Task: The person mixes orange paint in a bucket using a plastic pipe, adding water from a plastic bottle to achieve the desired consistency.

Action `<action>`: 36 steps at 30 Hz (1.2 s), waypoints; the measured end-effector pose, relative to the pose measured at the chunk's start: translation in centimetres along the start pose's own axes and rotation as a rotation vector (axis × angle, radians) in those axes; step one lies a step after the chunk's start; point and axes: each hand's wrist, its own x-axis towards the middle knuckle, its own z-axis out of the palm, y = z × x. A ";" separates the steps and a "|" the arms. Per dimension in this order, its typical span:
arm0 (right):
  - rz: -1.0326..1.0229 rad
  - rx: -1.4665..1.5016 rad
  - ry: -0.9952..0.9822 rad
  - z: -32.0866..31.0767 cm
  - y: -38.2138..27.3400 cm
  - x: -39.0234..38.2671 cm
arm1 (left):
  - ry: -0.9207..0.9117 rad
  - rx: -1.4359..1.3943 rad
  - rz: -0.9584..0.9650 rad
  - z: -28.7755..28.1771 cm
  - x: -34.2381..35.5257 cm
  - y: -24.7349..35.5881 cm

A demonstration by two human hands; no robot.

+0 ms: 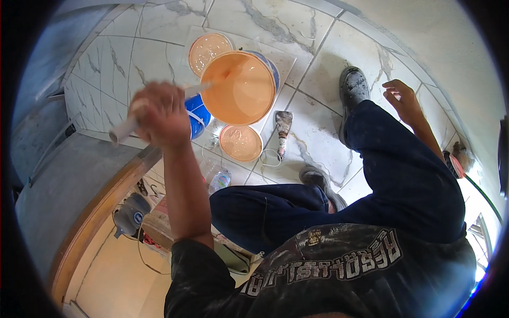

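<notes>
Left hand closed around a pale pole, fingers wrapped and blurred; right hand grasping nothing that shows, its fingers loosely bent, well apart at the far right beyond a grey shoe.

Under everything spreads a floor of marbled tiles. On its far side sits the large bucket, its peach-coloured inside facing the person. It lies just right of the left hand and slightly farther off; the left hand is clearly the nearer one, with the shoe standing between the bucket and the right hand.

The pole's long axis slants from near left to far right, passing through the left fist toward the bucket's mouth. Its near end sticks out left of the fist; its far end blurs over the bucket, and whether it touches the contents cannot be told.

Smaller, a blue container with a white handle stands between the left hand and the bucket, partly hidden. Two round peach-coated discs, apparently lids, flank the bucket: the far lid and the near lid. Right of the near lid lies a stained scraper, blade pointing away; nearer and to the left rests a clear bottle.
</notes>
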 end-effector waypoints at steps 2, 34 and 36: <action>0.009 -0.011 0.010 -0.6 1.2 -0.4 | -0.105 -0.004 -0.028 -1.3 -2.7 0.3; 0.048 -0.009 0.020 -1.5 3.1 -0.6 | -0.030 -0.022 0.032 -1.3 -3.1 0.3; 0.048 -0.022 0.024 -1.7 3.5 -0.7 | -0.124 -0.046 0.081 1.4 -4.8 0.3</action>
